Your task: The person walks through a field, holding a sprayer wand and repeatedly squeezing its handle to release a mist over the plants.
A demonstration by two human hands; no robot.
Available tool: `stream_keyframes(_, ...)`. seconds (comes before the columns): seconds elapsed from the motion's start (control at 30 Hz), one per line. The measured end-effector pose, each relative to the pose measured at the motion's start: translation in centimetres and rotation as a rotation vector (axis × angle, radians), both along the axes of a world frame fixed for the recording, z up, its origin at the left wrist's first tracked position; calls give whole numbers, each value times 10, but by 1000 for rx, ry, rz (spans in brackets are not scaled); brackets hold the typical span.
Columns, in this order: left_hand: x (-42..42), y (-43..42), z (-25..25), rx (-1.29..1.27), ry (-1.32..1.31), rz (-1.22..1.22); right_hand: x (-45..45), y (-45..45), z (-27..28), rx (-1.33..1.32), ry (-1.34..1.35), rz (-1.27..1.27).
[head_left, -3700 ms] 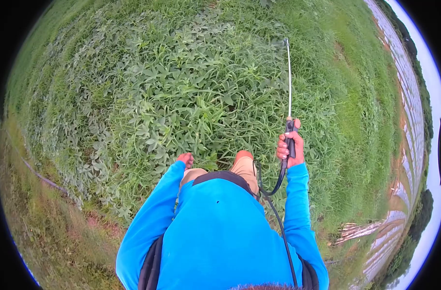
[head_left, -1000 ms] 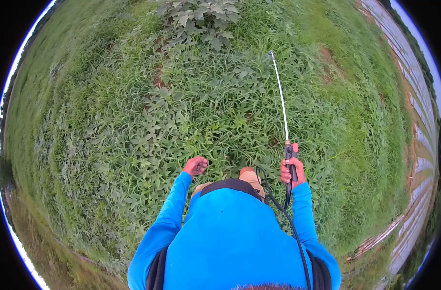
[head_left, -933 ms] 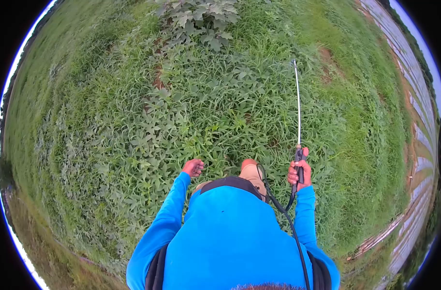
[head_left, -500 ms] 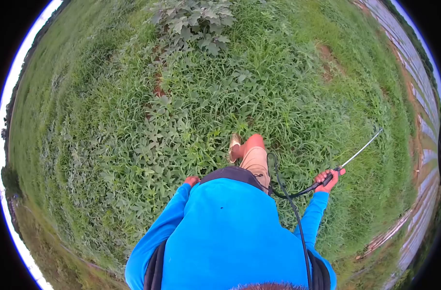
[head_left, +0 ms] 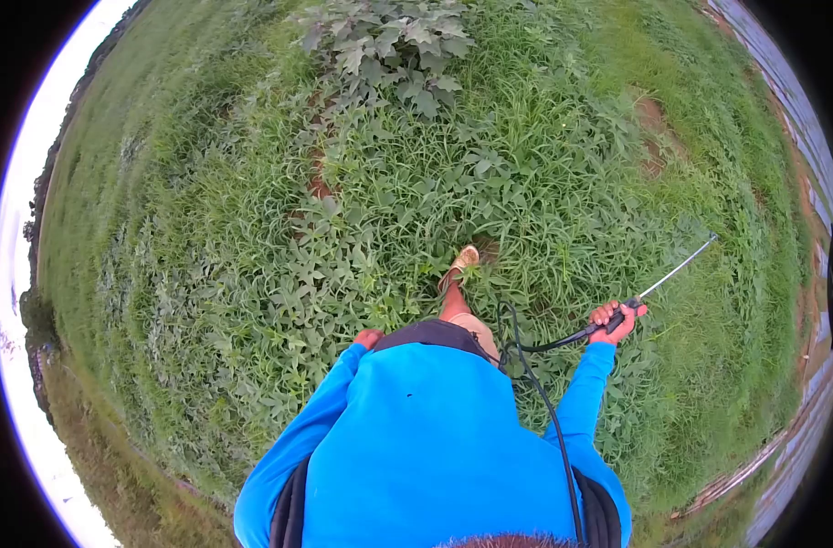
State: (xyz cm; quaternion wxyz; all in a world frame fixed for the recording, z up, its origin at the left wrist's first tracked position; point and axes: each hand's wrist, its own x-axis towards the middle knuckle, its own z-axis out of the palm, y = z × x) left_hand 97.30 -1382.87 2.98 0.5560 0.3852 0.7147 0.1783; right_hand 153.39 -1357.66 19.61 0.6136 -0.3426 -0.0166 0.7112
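My right hand (head_left: 617, 323) is wrapped round the black handle of a spray wand (head_left: 677, 269), whose thin metal tube points up and to the right over the grass. A black hose (head_left: 546, 402) runs from the handle, loops beside my leg and passes down over my blue shirt (head_left: 416, 438). My left hand (head_left: 369, 339) is beside my waist at the dark waistband, partly hidden, and its fingers cannot be made out. One foot in a light shoe (head_left: 467, 257) is planted among the green plants.
Low leafy plants and grass (head_left: 389, 219) surround me. A larger broad-leaved plant (head_left: 398, 46) stands ahead. Bare reddish soil (head_left: 656, 132) shows at the right. Long pale strips (head_left: 805, 110) run along the far right, with pale poles (head_left: 732, 479) lying at the lower right.
The wand has swung from pointing ahead out to the right, with my right hand moving outward. My left hand has drawn back to my waist. One foot has stepped forward, and the broad-leaved plant has come into view.
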Motion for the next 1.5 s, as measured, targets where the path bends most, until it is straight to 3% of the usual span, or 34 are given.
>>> stream_keyframes(0.1, -18, 17, 1, -50, 71, 43, -39, 57, -26, -102, 2, 48)
stream_keyframes(0.13, -22, 26, 19, -153, -84, 177, -55, 73, -38, -114, 4, 74)
stream_keyframes(0.17, -26, 37, 36, -159, -70, 175, -72, 92, -48, -118, 5, 98)
stream_keyframes(0.23, -32, 67, 66, -369, -222, 423, -106, 130, -63, -156, 36, 176)
stream_keyframes(0.27, -33, 82, 80, -399, -127, 427, -127, 146, -61, -129, 60, 202)
stream_keyframes(0.4, -55, 114, 92, -395, -150, 506, -200, 206, -65, -142, 150, 337)
stream_keyframes(0.6, -61, 134, 93, -404, -128, 454, -270, 271, -102, -33, 443, 599)
stream_keyframes(0.77, -49, 135, 106, -419, -69, 308, -307, 284, -116, 86, 802, 640)
stream_keyframes(0.83, -52, 127, 107, -425, -106, 290, -318, 281, -114, 134, 1069, 614)
stream_keyframes(0.97, -52, 118, 105, -543, -30, 279, -326, 261, -114, 152, 1248, 551)
stream_keyframes(1.17, -41, 112, 99, -513, -77, 373, -315, 200, -92, 84, 1234, 599)
stream_keyframes(1.3, -19, 110, 85, -470, -163, 383, -305, 168, -70, -13, 1202, 759)
stream_keyframes(1.4, -5, 100, 70, -386, -238, 353, -303, 151, -50, -97, 995, 982)
stream_keyframes(1.5, 9, 85, 54, -332, -341, 384, -298, 133, -17, -199, 602, 1198)
